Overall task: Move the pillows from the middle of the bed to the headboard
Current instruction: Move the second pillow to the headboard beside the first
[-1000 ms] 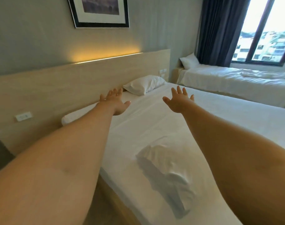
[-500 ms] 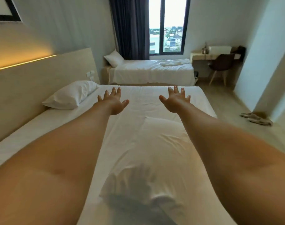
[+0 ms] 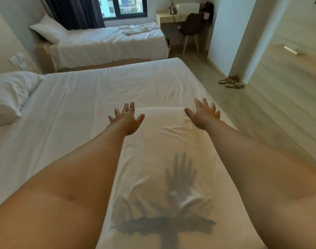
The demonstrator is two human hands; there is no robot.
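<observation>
A white pillow [image 3: 164, 155] lies lengthwise in the middle of the white bed [image 3: 78, 112], right below my arms. My left hand [image 3: 127, 118] hovers over its far left edge, fingers spread, holding nothing. My right hand [image 3: 204, 115] is stretched out over its far right corner, also spread and empty. Both hands cast shadows on the near part of the pillow. A second white pillow [image 3: 9, 96] rests at the far left of the bed, beside the wooden headboard [image 3: 2, 42].
Beyond this bed stands another bed [image 3: 108, 44] with its own pillow [image 3: 49, 30] and a folded towel. A desk and dark chair [image 3: 189, 27] stand at the back. Slippers [image 3: 231, 83] lie on the wooden floor to the right, by a white wall corner.
The view has swung right and down, away from the headboard. Both hands, still spread, have come down over the far end of the middle pillow.
</observation>
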